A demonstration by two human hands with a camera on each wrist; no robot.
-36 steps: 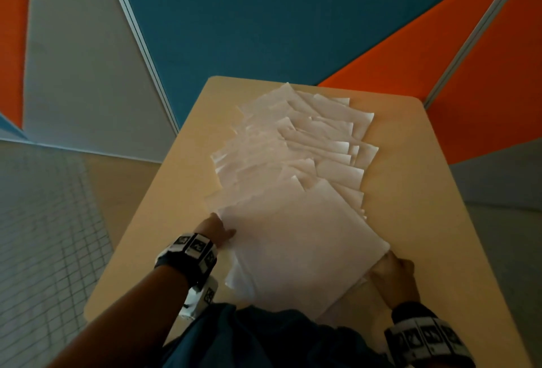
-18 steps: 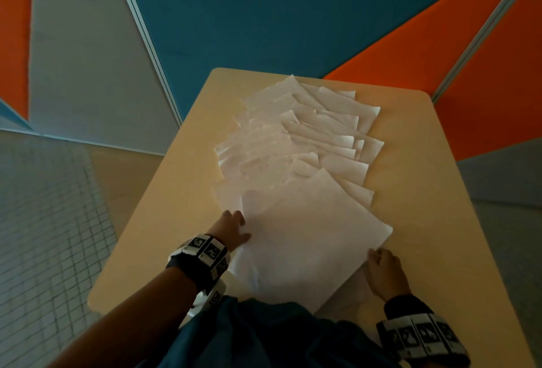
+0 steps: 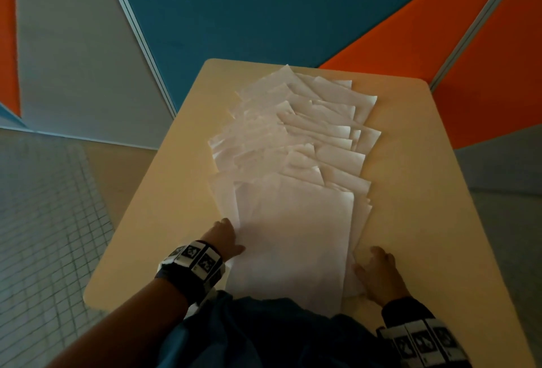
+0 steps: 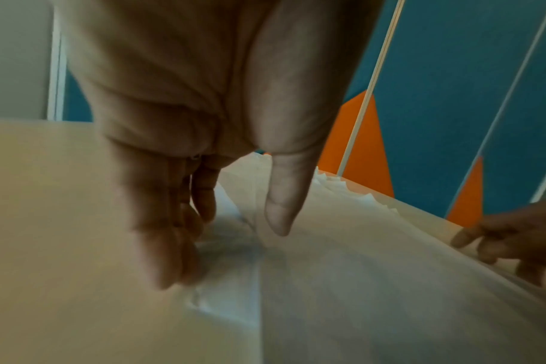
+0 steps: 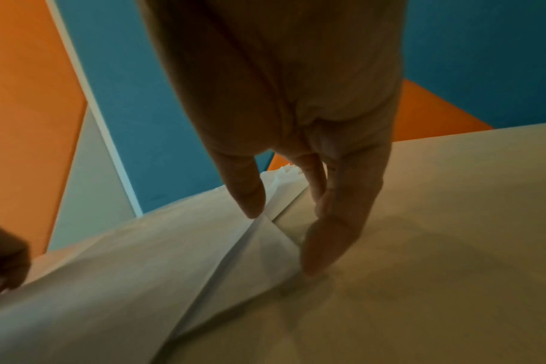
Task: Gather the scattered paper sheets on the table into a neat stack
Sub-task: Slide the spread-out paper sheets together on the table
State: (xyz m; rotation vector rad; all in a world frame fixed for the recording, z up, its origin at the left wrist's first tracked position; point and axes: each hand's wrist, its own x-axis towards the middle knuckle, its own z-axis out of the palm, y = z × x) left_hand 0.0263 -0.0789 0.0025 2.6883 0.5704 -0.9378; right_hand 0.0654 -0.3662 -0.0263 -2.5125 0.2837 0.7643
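White paper sheets lie fanned and overlapping along the beige table. Nearest me sits a larger pile of sheets, roughly square to the table. My left hand is at the pile's left edge. In the left wrist view, this hand has straight fingers against the edge and its thumb on the top sheet. My right hand is at the pile's right edge. In the right wrist view, that hand has fingertips at the sheet edges and its thumb on top.
Blue, orange and grey partition panels stand behind the table's far end. Tiled floor lies to the left. Bare table surface runs along both sides of the papers. My dark blue clothing covers the near table edge.
The near pile has turned from slanted to roughly square with the table. My left hand slid forward along its left side, and my right hand shifted to its right edge.
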